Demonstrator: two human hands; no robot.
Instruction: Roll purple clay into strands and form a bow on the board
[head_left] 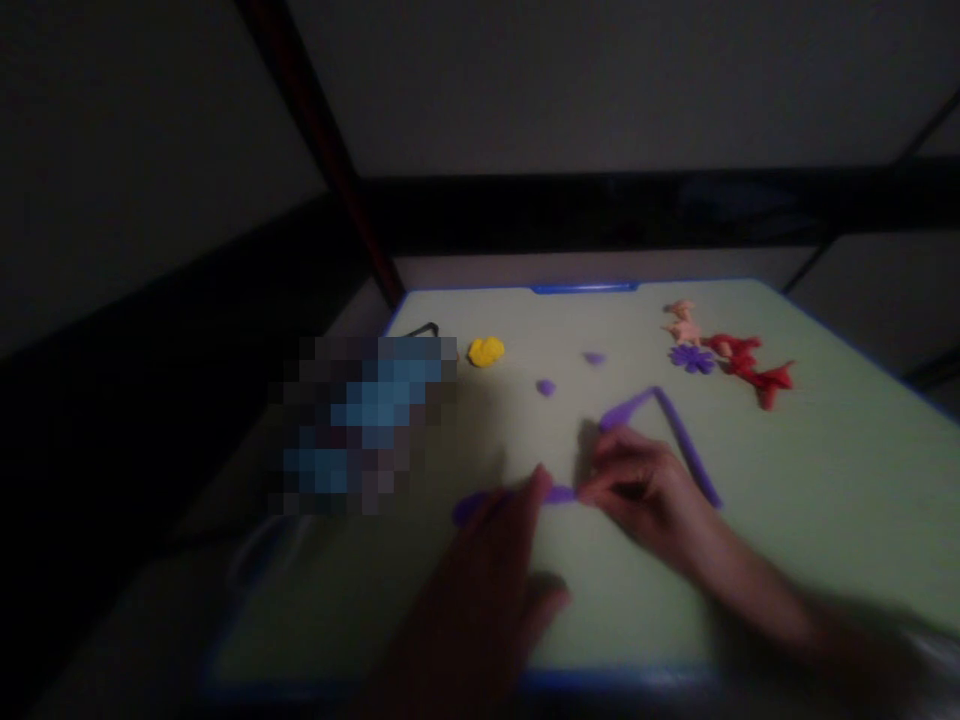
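Observation:
A purple roll of modelling clay (560, 494) lies across the near part of the green table top. My left hand (491, 575) rests over its middle with fingers stretched out and thumb apart, hiding part of it. At the roll's right end, my right hand (656, 495) has its thumb and fingertips pinched together on the tip. Just beyond the right hand lies a second purple clay roll (684, 438), bent at a sharp corner; the hand partly overlaps its left arm. Two small purple clay bits (547, 387) sit farther back.
A yellow clay lump (486, 351) is at the back left, beside a blurred-out blue item (382, 400). Toward the back right are a purple clay flower (691, 359), red clay shapes (750, 368) and a peach clay figure (682, 325). Blue trim edges the table (825, 560).

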